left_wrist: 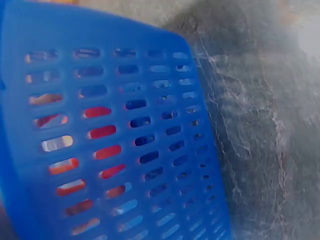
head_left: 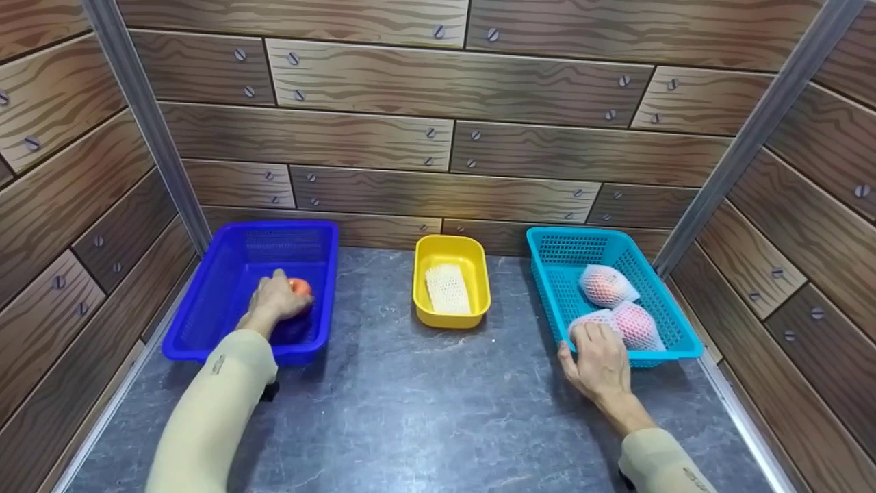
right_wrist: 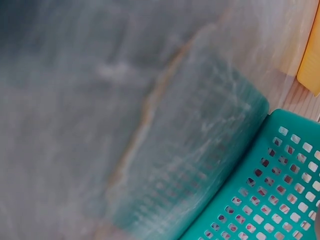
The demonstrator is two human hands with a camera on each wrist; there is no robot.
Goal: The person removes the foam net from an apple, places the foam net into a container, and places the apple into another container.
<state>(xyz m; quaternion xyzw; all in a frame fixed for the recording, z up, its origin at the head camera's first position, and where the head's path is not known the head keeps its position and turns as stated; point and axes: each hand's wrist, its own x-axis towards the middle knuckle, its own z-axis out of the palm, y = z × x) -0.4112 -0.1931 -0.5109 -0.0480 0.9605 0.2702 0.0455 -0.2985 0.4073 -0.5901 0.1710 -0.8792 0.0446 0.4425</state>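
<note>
Inside the blue basket (head_left: 185, 342), my left hand (head_left: 272, 300) grips a red-orange apple (head_left: 300, 287) from above. Through the slots of the basket wall (left_wrist: 115, 65) in the left wrist view, bits of red show. At the near left corner of the teal basket (head_left: 674, 355), my right hand (head_left: 597, 356) has its fingers over an apple in a white foam net (head_left: 592, 318); the thumb lies by the rim. Whether the fingers pinch it is hidden. Touching that one is another netted apple (head_left: 636, 325). A third netted apple (head_left: 606, 285) lies farther back.
Between the two baskets stands a yellow tub (head_left: 452, 319) with white foam netting (head_left: 448, 287) in it. All three containers rest on a grey marbled tabletop (head_left: 410, 404). Wood-patterned walls (head_left: 383, 137) close off the back and both sides.
</note>
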